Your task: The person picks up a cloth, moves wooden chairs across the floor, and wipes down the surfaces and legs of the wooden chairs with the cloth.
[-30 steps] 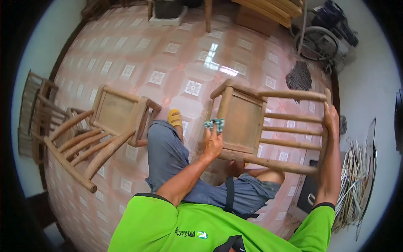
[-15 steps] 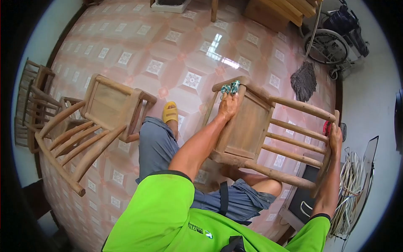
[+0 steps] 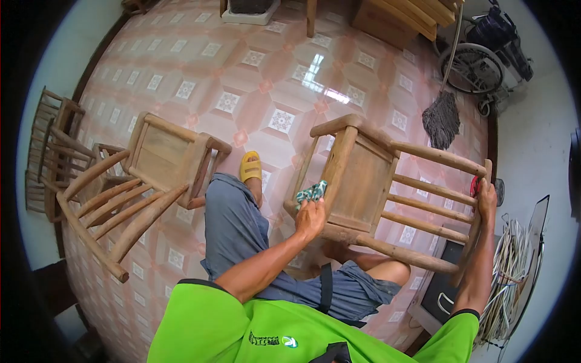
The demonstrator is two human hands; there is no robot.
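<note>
A wooden chair (image 3: 354,181) is tilted in front of me, its slatted back toward the right. My left hand (image 3: 311,219) is closed on a green and white patterned cloth (image 3: 312,192), at the front edge of the seat near a leg. At the chair's far right, my right hand (image 3: 486,198) is wrapped around the top rail of the backrest. Something red shows just behind that hand; what it is I cannot tell.
A second wooden chair (image 3: 160,154) lies tilted to the left, with more wooden chairs (image 3: 57,142) by the wall. A grey mop (image 3: 442,120) and a wheelchair (image 3: 478,68) are at the upper right. Bundled cables (image 3: 507,278) hang at the right.
My left hand has moved with the cloth from the far end of the seat's front edge down toward me. The right hand keeps its hold on the backrest.
</note>
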